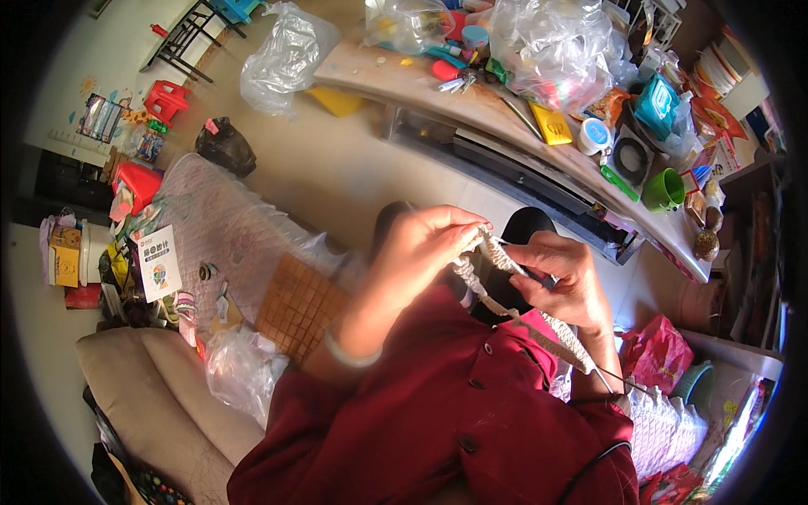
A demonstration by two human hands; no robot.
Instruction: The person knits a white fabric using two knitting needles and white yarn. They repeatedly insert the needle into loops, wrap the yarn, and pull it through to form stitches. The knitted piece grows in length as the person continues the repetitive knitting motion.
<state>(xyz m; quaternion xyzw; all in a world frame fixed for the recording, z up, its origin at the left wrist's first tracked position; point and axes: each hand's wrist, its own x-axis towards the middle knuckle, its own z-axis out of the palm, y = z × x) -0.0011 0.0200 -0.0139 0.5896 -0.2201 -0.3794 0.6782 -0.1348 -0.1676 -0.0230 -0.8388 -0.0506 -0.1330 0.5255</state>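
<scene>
A narrow strip of cream knitting (562, 339) hangs in a loop over my lap, in front of my dark red buttoned top (404, 416). My left hand (429, 237), with a pale bangle (352, 358) at the wrist, pinches the upper end of the strip between thumb and fingertips. On the other side, my right hand (558, 271) grips the knitting and a needle along it, thumb and forefinger close to the stitches. Thin knitting needles (622, 379) stick out past the strip's lower end beside my right forearm. The needle tips near my fingers are hard to make out.
Ahead runs a long, cluttered stone-topped cabinet (404, 79) with plastic bags (549, 50), a green cup (664, 189) and a white tub (593, 136). A covered sofa seat (214, 208) with a woven mat (300, 306) lies left. A red bag (656, 353) is at right.
</scene>
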